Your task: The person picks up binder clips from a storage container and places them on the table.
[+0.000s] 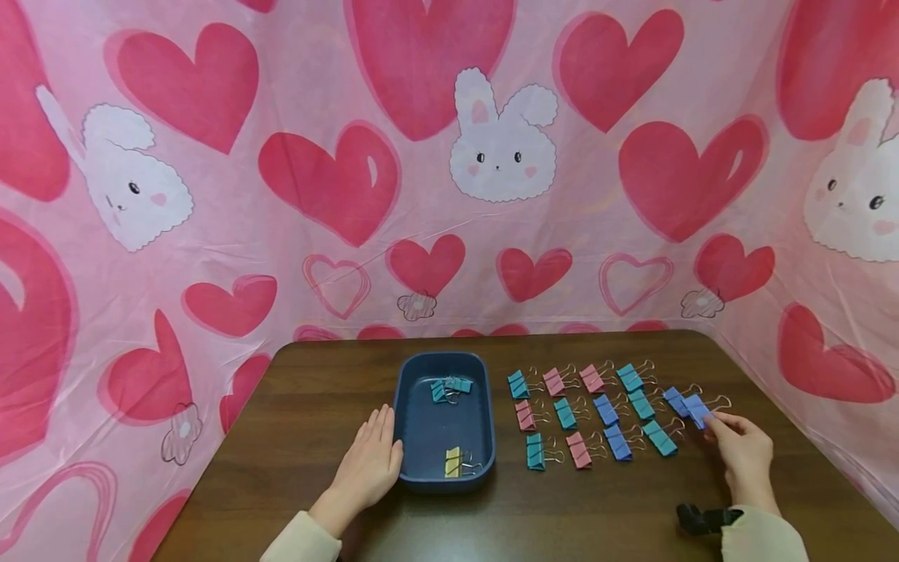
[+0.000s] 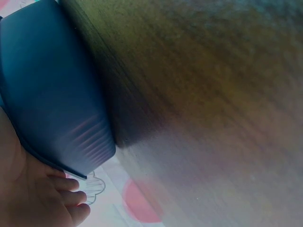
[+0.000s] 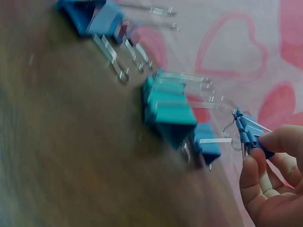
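Observation:
My right hand (image 1: 744, 457) pinches a blue binder clip (image 1: 697, 411) between thumb and fingers at the right end of the rows. In the right wrist view this held binder clip (image 3: 250, 134) is off the table. Close by on the table lies another blue binder clip (image 1: 676, 401). My left hand (image 1: 368, 457), fingers straight, rests against the left side of a dark blue tray (image 1: 430, 437). Inside the tray are teal binder clips (image 1: 438, 392) at the far end and a yellow binder clip (image 1: 453, 462) at the near end.
Rows of teal, pink and blue binder clips cover the table right of the tray, among them a pink clip (image 1: 579, 450) and a teal clip (image 1: 535, 451). A pink heart-patterned cloth (image 1: 337, 117) hangs behind the wooden table (image 1: 309, 390) and at its sides.

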`<state>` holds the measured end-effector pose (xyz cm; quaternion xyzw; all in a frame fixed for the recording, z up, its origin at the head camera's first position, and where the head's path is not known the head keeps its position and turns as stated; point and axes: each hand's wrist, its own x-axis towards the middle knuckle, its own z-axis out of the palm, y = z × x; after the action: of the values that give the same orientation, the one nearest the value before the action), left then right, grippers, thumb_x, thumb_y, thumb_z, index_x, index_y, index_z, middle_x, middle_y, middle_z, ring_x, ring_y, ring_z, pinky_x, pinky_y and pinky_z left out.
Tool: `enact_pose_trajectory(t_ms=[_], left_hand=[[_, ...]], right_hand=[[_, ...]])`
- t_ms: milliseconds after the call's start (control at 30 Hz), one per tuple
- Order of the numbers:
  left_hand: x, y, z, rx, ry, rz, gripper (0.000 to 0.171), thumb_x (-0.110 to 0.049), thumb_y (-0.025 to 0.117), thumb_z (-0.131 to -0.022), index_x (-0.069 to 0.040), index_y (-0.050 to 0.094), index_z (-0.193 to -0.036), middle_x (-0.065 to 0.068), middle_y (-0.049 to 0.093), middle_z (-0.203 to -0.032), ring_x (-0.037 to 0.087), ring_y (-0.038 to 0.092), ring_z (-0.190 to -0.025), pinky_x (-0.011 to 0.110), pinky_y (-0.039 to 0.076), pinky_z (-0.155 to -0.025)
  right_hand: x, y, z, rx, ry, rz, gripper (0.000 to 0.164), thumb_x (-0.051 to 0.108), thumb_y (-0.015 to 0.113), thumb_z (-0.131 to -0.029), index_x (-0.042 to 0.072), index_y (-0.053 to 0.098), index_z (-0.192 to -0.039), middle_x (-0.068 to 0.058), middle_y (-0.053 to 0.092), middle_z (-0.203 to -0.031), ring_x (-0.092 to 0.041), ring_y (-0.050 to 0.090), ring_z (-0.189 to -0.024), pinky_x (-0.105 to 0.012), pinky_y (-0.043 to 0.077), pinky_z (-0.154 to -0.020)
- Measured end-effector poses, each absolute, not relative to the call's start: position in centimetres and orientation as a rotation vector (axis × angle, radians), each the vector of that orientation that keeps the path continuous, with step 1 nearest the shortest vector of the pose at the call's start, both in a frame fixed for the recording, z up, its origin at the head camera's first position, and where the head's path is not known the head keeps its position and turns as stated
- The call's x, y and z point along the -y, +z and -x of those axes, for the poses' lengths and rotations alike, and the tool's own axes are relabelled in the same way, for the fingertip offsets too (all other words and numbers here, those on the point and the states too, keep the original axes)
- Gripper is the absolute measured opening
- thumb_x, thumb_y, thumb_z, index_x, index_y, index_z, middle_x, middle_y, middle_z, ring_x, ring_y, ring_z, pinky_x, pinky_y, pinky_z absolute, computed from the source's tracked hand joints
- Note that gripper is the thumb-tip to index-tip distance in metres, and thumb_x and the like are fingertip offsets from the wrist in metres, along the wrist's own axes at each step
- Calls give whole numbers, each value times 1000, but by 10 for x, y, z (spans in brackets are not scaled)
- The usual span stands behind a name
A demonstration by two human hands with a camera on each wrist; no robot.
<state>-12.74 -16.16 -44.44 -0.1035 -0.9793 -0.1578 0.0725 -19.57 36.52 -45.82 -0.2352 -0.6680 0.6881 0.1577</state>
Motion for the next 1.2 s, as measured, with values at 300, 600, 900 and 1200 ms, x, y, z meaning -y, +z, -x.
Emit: enact_pose_trajectory(t_ms=[300,600,900,1200], left_hand=[[162,-445,129,2950,-472,317,54,-21,42,-96,11,29,-138,25,26,-144,38,22,-133,49,21,-106],[162,-446,130,2961,-477,296,55,-23,42,-96,10,29,-138,24,26,-145,37,22,-133,48,19,-106],[161,-445,131,2956,-474,291,56,-23,42,-96,10,29,-138,24,26,-145,37,22,-133,48,20,-106],[162,-445,130,2949,-475,308,54,-22,42,-96,11,29,-138,25,26,-144,37,22,-133,49,20,-106]], right_hand=[[-379,-472,195,2244,1784,600,20,7,61,-85,19,60,-68,14,54,-63,-2,56,-54,-19,49,-52],[-381,-471,198,2345,1754,482,14,2,61,-83,-12,60,-82,10,55,-65,-4,56,-55,-21,51,-54],[-386,-467,197,2243,1902,503,12,1,60,-85,6,62,-74,9,58,-64,-5,58,-55,-23,52,-55],[-392,-451,199,2094,1928,545,20,7,62,-84,23,60,-74,12,58,-61,-6,59,-51,-20,50,-49]])
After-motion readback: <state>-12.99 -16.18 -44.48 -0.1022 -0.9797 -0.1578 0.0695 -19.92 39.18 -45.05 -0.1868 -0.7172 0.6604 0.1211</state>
